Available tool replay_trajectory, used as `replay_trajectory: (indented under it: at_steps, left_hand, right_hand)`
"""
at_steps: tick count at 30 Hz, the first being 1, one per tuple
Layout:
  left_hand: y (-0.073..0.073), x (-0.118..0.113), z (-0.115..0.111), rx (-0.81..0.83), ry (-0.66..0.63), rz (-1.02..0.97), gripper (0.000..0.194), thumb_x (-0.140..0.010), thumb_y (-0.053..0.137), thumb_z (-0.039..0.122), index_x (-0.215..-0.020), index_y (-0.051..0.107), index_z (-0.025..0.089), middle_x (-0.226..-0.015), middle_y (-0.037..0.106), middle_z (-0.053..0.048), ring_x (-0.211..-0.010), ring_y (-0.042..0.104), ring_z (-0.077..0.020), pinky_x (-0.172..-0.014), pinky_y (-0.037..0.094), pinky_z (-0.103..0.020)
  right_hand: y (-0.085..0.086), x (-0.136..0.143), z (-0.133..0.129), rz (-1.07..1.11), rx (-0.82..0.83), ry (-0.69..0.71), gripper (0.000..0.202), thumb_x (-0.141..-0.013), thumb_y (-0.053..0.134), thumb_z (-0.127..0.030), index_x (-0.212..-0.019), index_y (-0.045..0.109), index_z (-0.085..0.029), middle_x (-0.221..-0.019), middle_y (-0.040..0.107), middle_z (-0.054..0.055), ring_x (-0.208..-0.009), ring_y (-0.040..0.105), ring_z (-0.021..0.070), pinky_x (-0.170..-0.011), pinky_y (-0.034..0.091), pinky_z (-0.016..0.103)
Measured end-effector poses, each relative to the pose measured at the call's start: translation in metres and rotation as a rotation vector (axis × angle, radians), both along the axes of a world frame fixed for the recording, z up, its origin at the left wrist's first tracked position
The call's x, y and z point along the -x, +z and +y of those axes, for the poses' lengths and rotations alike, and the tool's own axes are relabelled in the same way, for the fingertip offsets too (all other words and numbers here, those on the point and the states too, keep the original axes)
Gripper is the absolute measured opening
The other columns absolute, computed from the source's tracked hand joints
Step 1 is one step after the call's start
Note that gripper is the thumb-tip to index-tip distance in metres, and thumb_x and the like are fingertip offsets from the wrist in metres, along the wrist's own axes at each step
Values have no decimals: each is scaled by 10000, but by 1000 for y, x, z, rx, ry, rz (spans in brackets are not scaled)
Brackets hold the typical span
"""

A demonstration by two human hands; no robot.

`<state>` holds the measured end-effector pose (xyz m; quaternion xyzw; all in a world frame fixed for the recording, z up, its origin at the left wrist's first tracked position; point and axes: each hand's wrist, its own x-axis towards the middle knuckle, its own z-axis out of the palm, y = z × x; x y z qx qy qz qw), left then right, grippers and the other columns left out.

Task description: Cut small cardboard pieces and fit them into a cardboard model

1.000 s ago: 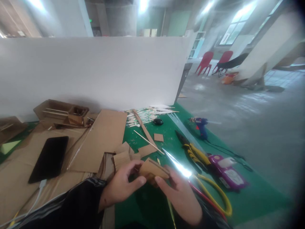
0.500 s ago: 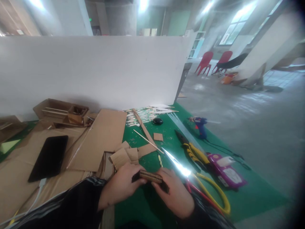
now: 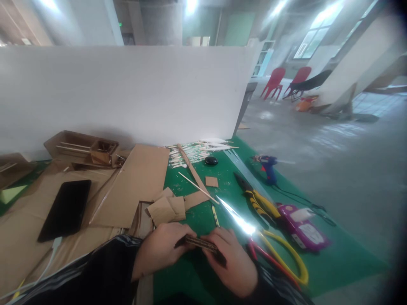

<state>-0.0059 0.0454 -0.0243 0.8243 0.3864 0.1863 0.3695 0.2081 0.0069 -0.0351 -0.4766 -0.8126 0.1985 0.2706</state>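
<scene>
Between my two hands is a small stack of cardboard pieces (image 3: 201, 242), its layered edge turned up toward me. My left hand (image 3: 163, 248) pinches its left end, and my right hand (image 3: 233, 260) grips the right end. Fingers cover most of its faces. Just beyond my left hand lie loose cardboard pieces (image 3: 165, 207) on the green mat (image 3: 229, 275). A marked thin stick (image 3: 215, 216) lies past my right hand. Scissors (image 3: 286, 250) with yellow and red handles rest beside my right hand, their bright blades pointing away.
Pliers (image 3: 257, 203), a purple-cased item (image 3: 303, 228) and a blue glue gun (image 3: 269, 167) lie to the right. A phone (image 3: 65, 209) on cardboard sheets is at left, with a cardboard box (image 3: 84, 148) behind. White-wrapped sticks (image 3: 187, 156) lie near the white partition (image 3: 127, 93).
The cardboard stack has tilted slightly, its right end lower, and its edge looks thinner. Both hands keep hold of it and have shifted only a little.
</scene>
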Motion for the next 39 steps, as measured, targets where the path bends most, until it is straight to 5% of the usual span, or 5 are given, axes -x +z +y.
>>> replay_trajectory:
  at_steps: [19,25,29,33,39]
  left_hand:
    - [0,-2,-2,-8,-3,3,149,-906,572,285,-1025,653,245,-1022,710,1,-944,645,-163,-850,460,-233]
    - [23,2,3,65,-48,131,159,-891,567,331,-1005,635,243,-935,704,16,-855,642,-161,-748,444,-224]
    - [48,12,16,204,-218,269,196,-805,630,399,-815,609,205,-700,626,41,-616,574,-123,-522,368,-198]
    - [61,12,34,335,-371,385,252,-729,669,407,-682,545,193,-606,562,57,-525,515,-101,-445,327,-187]
    - [60,-2,52,351,-480,480,295,-682,705,362,-603,473,197,-540,491,71,-486,461,-99,-417,302,-204]
  right_hand:
    - [-7,1,3,-54,44,-15,198,-853,528,-111,-973,662,-193,-863,669,67,-840,602,226,-758,430,378]
    - [6,-2,-1,78,177,-39,261,-806,609,-221,-1065,635,-207,-981,680,77,-919,617,255,-823,471,418]
    - [32,-4,-5,272,313,-122,348,-815,591,-328,-1139,583,-203,-986,684,73,-902,638,232,-816,504,374]
    - [52,2,1,223,448,-103,285,-799,581,-308,-1064,604,-204,-882,694,39,-767,632,186,-704,506,306]
    - [46,16,19,55,603,-9,151,-722,627,-236,-862,630,-181,-680,636,-24,-594,542,117,-516,380,207]
